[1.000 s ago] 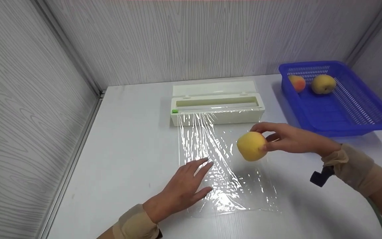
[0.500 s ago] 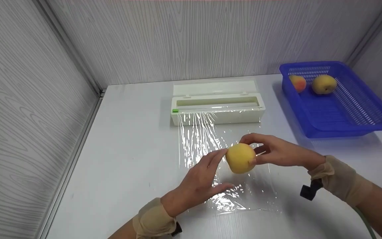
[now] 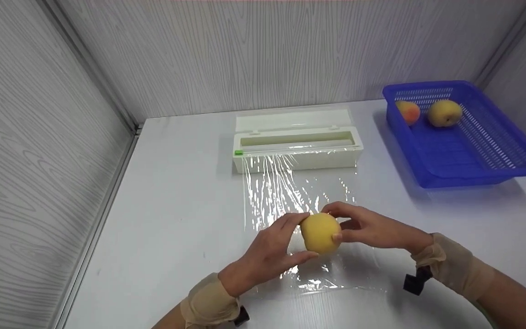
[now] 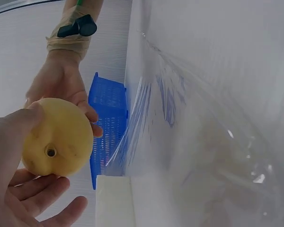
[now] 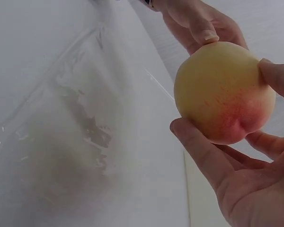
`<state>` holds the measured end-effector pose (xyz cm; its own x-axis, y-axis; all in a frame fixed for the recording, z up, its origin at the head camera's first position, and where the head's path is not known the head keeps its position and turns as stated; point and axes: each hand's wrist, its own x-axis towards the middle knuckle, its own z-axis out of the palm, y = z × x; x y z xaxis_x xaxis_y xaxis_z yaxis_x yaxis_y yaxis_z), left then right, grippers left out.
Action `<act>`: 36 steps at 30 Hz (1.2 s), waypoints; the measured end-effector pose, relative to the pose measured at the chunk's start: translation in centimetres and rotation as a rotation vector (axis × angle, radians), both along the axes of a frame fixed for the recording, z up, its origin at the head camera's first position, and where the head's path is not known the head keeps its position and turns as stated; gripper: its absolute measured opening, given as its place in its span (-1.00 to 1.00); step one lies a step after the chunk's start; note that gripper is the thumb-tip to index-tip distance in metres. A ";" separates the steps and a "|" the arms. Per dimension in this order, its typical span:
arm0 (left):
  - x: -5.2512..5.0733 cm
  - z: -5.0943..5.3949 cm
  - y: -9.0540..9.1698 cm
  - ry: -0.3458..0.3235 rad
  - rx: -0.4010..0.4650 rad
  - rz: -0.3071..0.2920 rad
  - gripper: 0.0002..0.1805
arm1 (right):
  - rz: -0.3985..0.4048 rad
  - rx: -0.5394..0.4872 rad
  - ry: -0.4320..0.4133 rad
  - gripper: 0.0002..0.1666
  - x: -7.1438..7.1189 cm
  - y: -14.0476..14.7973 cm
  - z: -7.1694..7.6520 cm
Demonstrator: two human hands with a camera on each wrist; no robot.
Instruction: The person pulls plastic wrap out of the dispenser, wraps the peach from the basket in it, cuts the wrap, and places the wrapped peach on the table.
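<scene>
A yellow peach [image 3: 321,233] is held between both hands over the sheet of plastic wrap [image 3: 272,196]; whether it touches the sheet I cannot tell. From the left, my left hand [image 3: 268,251] grips it between thumb and fingers. My right hand [image 3: 372,227] pinches its other side with curled fingers and thumb. In the left wrist view the peach [image 4: 59,137] shows a small dark hole at one end. The right wrist view shows a red blush and a dimple on the peach [image 5: 222,94].
Behind the hands stands a white wrap dispenser [image 3: 299,160], lid raised, with a green slider [image 3: 239,152] at its left end; the wrap runs from it towards me. At the right is a blue basket [image 3: 486,173] with two fruits, one yellow [image 3: 444,113], one reddish [image 3: 408,113].
The peach has come left and nearer to me in my right hand. My left hand has moved right and now grips it too. The dispenser and basket have stayed in place.
</scene>
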<state>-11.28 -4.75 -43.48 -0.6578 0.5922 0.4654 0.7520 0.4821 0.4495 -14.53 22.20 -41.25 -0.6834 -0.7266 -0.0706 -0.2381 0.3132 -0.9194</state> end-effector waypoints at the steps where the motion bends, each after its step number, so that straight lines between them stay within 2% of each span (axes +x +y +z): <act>1: 0.0 -0.1 -0.1 -0.006 -0.002 -0.008 -0.23 | 0.001 0.013 -0.009 -0.46 0.2 0.0 -0.2; 9: 0.1 -1.2 -0.9 -0.003 -0.042 -0.077 -0.26 | 0.005 0.087 0.033 -0.45 1.2 -0.7 -1.4; 12: 0.0 -1.6 -1.1 -0.034 -0.007 -0.123 -0.27 | -0.009 0.102 0.096 -0.39 1.5 -0.8 -1.6; 17: -0.2 -2.2 -1.0 -0.127 0.072 -0.204 -0.29 | -0.023 0.100 0.310 -0.41 2.0 -1.0 -1.7; 20: -0.2 -2.5 -1.0 -0.229 0.091 -0.226 -0.29 | -0.033 0.100 0.448 -0.51 2.2 -1.2 -1.7; 23: -0.1 -2.6 -1.2 -0.342 0.129 -0.242 -0.28 | -0.046 0.106 0.529 -0.55 2.5 -1.6 -1.7; 25: -0.1 -2.6 -1.2 -0.367 0.143 -0.258 -0.24 | -0.047 0.103 0.568 -0.56 2.6 -1.7 -1.6; 27: 0.0 -2.5 -1.3 -0.341 0.124 -0.263 -0.19 | -0.048 0.099 0.603 -0.54 2.8 -1.9 -1.4; 30: 0.0 -2.3 -1.1 -0.263 0.055 -0.252 -0.13 | -0.062 0.091 0.683 -0.51 3.1 -2.1 -1.4; 36: 0.1 -2.0 -0.7 -0.162 -0.020 -0.183 -0.15 | -0.082 0.064 0.887 -0.45 3.3 -3.0 -1.6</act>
<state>-11.23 -5.46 -45.47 -0.6040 0.7160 0.3500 0.7465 0.3545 0.5631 -11.25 19.25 -42.84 -0.5555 -0.6858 0.4702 -0.8281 0.4051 -0.3875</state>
